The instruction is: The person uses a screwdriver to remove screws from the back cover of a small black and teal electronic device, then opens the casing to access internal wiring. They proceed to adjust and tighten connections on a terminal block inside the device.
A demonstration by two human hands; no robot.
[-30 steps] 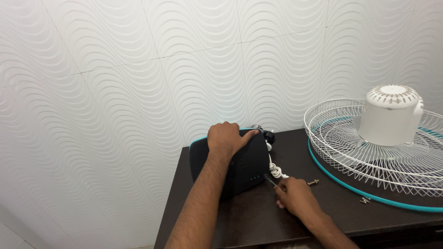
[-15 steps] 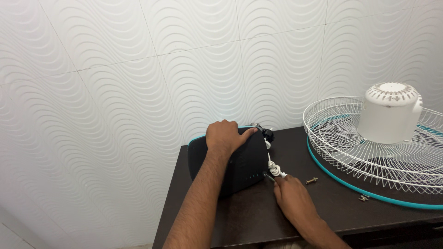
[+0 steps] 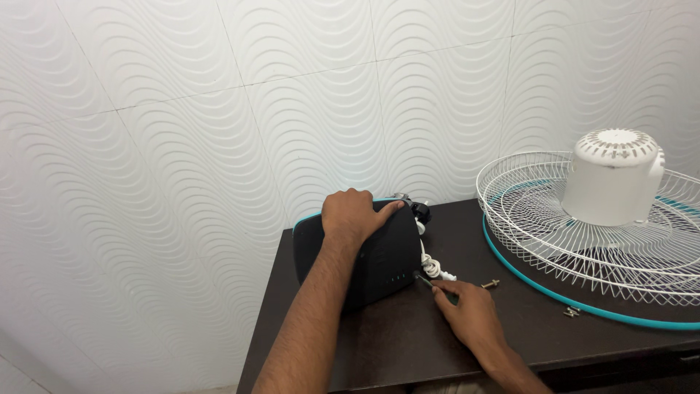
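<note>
Here, your left hand (image 3: 354, 213) grips the black fan base (image 3: 379, 255) from above; your right hand (image 3: 470, 314) pinches a slim tool (image 3: 425, 279) against it on the tabletop (image 3: 408, 335).

A matt black plastic housing (image 3: 379, 255), smooth and edged in teal, is seen beside a white rubbery-looking cord (image 3: 430, 266) at its 3 o'clock. A dark wood-look surface (image 3: 408, 335) with a dull sheen is seen under it. At 3 o'clock, a white coated wire grille (image 3: 554, 233) with a teal plastic rim is seen, topped by a smooth white plastic motor cover (image 3: 612, 179). Small brassy metal screws (image 3: 490, 284) are scattered nearby. A white embossed wave-textured wall (image 3: 219, 124) is seen behind.
</note>
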